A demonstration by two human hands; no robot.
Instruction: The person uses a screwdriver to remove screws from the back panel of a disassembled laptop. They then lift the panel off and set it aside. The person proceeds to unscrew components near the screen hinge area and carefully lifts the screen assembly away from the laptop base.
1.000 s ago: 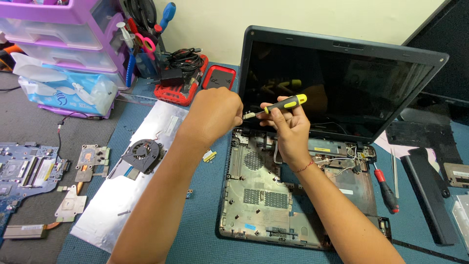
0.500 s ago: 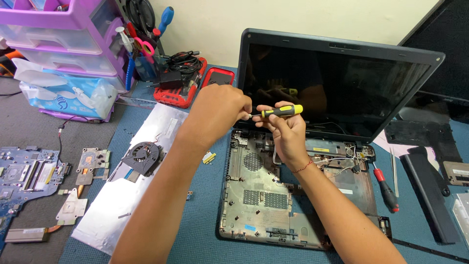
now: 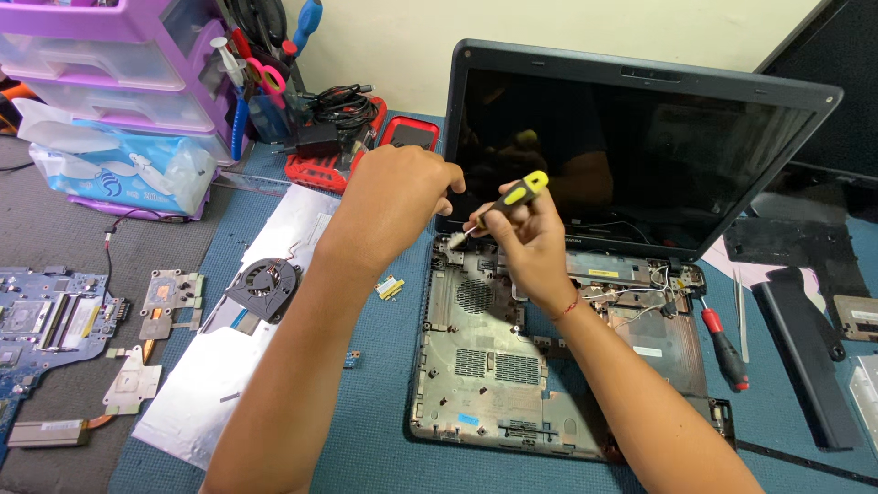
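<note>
Since half a second ago the yellow-and-black screwdriver has tipped from nearly level to a slant, its handle end now raised toward the dark laptop screen and its tip lowered toward the far left corner of the opened laptop base. Both hands have hardly shifted otherwise.

The right hand has its fingers closed round the screwdriver near its lower end, pinching it just above the tip. The left hand hovers just left of it, fingers curled inward toward the tip; whether they pinch anything cannot be told, as the back of the hand hides them.

The stripped base lies on the blue tabletop with the screen hinged upright at its far edge. A red-handled screwdriver lies near the base's right edge, with a long black strip farther right. Left of the base, a small black fan rests on a silvery sheet; a green circuit board sits at the far left, well apart from the hands. Purple plastic drawers stand at the far left corner.
</note>
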